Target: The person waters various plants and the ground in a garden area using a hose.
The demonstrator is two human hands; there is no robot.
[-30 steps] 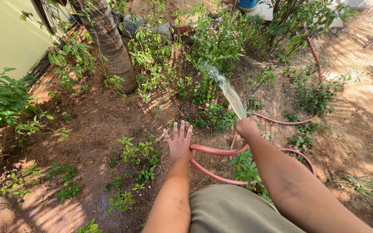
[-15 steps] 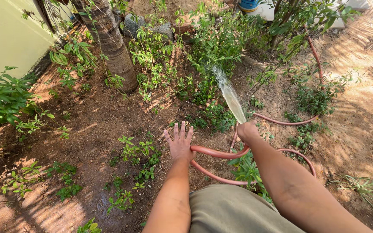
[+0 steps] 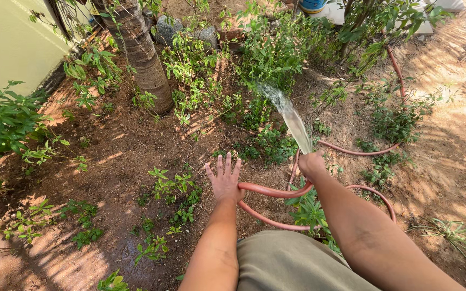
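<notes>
My right hand (image 3: pixel 312 164) grips the end of a reddish garden hose (image 3: pixel 276 191) in a fist. A jet of water (image 3: pixel 289 116) sprays up and away from it onto the green shrubs (image 3: pixel 276 51). My left hand (image 3: pixel 224 179) is held out flat with the fingers spread, just over the hose loop, holding nothing. The hose curls in a loop by my knee and runs off to the right and up past a bush.
A palm trunk (image 3: pixel 141 54) stands at the upper left beside a pale wall (image 3: pixel 6 43). Low green plants (image 3: pixel 171 188) dot the damp brown soil. My khaki-clad knee (image 3: pixel 292 264) fills the bottom. Dry sandy ground (image 3: pixel 454 140) lies to the right.
My right hand has shifted slightly right and down, and the water jet swung a little with it. The left hand stays spread in place.
</notes>
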